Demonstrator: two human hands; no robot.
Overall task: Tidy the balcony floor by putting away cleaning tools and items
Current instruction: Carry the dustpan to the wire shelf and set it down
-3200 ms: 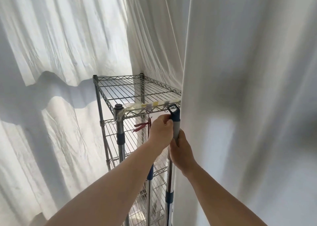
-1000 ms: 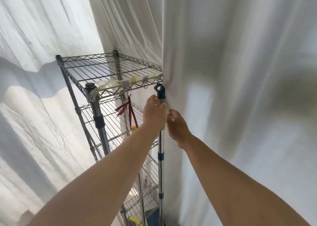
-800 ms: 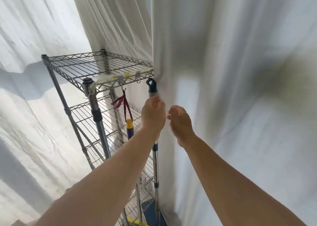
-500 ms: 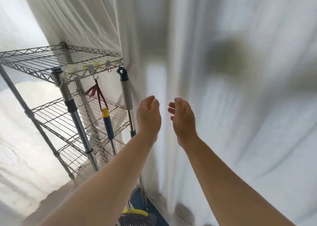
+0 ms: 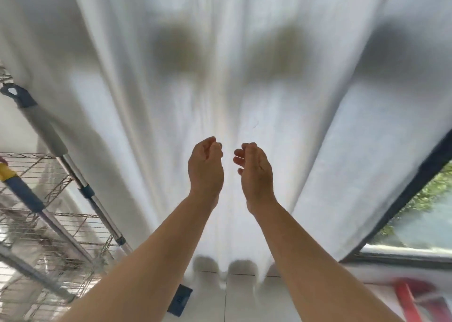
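Both hands have let go of the mop (image 5: 52, 143), which now hangs from the rack (image 5: 49, 224) at far left, beside a broom (image 5: 22, 192). The left hand (image 5: 205, 172) and right hand (image 5: 255, 175) hover before the curtain (image 5: 244, 77), fingers loosely curled, holding nothing. That tool seems stowed.
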